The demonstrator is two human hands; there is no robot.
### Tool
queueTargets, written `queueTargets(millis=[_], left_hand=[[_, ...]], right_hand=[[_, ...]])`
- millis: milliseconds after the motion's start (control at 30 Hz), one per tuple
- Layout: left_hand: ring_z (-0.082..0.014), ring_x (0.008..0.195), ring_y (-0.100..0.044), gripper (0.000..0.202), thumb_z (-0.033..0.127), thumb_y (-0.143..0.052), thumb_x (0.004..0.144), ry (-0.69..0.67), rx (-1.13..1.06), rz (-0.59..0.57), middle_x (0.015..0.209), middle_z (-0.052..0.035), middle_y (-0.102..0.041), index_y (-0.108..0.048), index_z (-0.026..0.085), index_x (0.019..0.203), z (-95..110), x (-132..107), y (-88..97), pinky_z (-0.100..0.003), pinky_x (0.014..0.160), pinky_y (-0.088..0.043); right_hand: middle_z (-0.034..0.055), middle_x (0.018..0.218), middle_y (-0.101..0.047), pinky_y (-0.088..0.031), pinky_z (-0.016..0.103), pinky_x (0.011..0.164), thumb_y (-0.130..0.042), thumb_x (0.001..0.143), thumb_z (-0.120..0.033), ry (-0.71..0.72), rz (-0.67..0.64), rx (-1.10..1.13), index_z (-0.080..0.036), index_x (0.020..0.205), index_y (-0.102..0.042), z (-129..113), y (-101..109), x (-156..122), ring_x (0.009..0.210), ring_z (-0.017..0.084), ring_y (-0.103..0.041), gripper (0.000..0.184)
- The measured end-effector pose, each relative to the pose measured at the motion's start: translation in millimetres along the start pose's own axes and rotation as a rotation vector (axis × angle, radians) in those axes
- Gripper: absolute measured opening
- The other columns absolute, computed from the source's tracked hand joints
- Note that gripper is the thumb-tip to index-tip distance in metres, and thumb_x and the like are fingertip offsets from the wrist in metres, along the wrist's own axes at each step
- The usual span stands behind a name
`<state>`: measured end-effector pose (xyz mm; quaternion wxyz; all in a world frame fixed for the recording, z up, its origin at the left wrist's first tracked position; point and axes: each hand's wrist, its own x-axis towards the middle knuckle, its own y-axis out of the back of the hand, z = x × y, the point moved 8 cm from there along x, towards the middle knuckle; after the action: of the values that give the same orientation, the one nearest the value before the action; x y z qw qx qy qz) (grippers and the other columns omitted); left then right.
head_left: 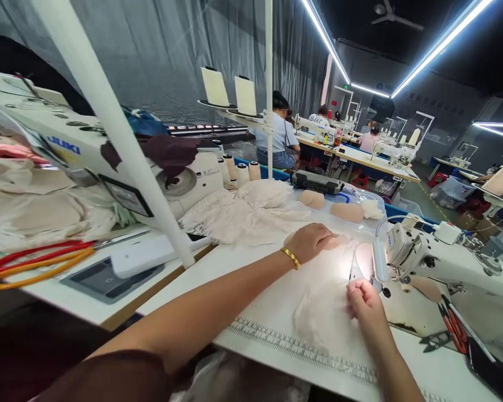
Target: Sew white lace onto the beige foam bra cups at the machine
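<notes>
My left hand, with a gold bracelet on its wrist, reaches across the table. Its fingers are stretched out and rest on thin off-white fabric beside the sewing machine. Closer to me, my right hand is closed in a pinch at the edge of the off-white fabric, just left of the machine's needle area. A small lamp throws bright light there, which washes out detail. Between the hands and the machine stands a pale, rounded piece; its kind is unclear.
Crumpled lace fabric and beige cups lie behind my left hand. Red-handled snips lie at right. A printed ruler runs along the front edge. A white pole rises at left; a co-worker sits beyond.
</notes>
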<state>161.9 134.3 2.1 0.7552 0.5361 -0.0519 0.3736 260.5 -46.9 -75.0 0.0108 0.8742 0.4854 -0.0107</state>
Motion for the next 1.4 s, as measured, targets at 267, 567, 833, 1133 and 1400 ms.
queueTargets(millis=[267, 567, 833, 1133, 1400], left_hand=[[-0.0101, 0.043, -0.042, 0.024, 0.041, -0.066, 0.086, 0.315, -0.679, -0.315, 0.05, 0.0045, -0.052, -0.069, 0.019, 0.075, 31.5, -79.0, -3.9, -0.022, 0.043, -0.023], [-0.0294, 0.101, -0.064, 0.052, 0.047, -0.08, 0.071, -0.04, -0.466, -0.372, 0.113, -0.0095, -0.072, -0.07, 0.021, 0.116, 91.1, -70.6, 13.3, -0.034, 0.083, -0.047], [-0.0164, 0.059, -0.049, 0.004, 0.021, -0.064, 0.08, -0.284, -0.282, -0.46, 0.061, 0.0032, -0.054, -0.06, 0.022, 0.08, 96.5, -45.0, 16.6, -0.027, 0.06, -0.034], [-0.0207, 0.073, -0.055, 0.02, 0.024, -0.072, 0.088, -0.74, 0.074, -0.297, 0.077, -0.0032, -0.063, -0.057, 0.02, 0.075, 106.1, -63.5, -20.7, -0.034, 0.068, -0.038], [-0.0196, 0.066, -0.047, 0.023, 0.006, -0.06, 0.085, -0.765, 0.187, -0.183, 0.072, -0.004, -0.056, -0.051, 0.019, 0.068, 108.9, -55.8, -64.3, -0.035, 0.06, -0.032]], right_hand=[[0.0048, 0.076, -0.067, -0.05, 0.03, 0.057, -0.055, 0.08, -0.088, -0.088, -0.061, 0.163, -0.019, 0.093, -0.064, 5.9, 4.7, -4.9, 0.062, 0.019, -0.063, 0.071], [0.0006, 0.087, -0.07, -0.053, 0.03, 0.072, -0.066, 0.093, -0.037, 0.221, -0.113, -0.337, -0.023, 0.115, -0.063, -37.1, -1.7, -52.7, 0.079, 0.018, -0.067, 0.027], [0.006, 0.092, -0.075, -0.044, 0.036, 0.069, -0.053, 0.099, -0.012, 1.046, 0.183, -0.947, -0.026, 0.127, -0.059, -101.4, -13.9, -87.9, 0.073, 0.022, -0.064, 0.032], [0.0023, 0.087, -0.072, -0.037, 0.031, 0.063, -0.049, 0.101, -0.007, 1.151, -0.163, -1.222, -0.025, 0.108, -0.067, -51.8, -6.1, -34.3, 0.068, 0.016, -0.058, 0.026], [0.005, 0.108, -0.073, -0.048, 0.031, 0.075, -0.045, 0.101, -0.008, 1.009, -0.237, -1.163, -0.025, 0.12, -0.064, -45.8, 29.0, -27.6, 0.092, 0.02, -0.062, 0.032]])
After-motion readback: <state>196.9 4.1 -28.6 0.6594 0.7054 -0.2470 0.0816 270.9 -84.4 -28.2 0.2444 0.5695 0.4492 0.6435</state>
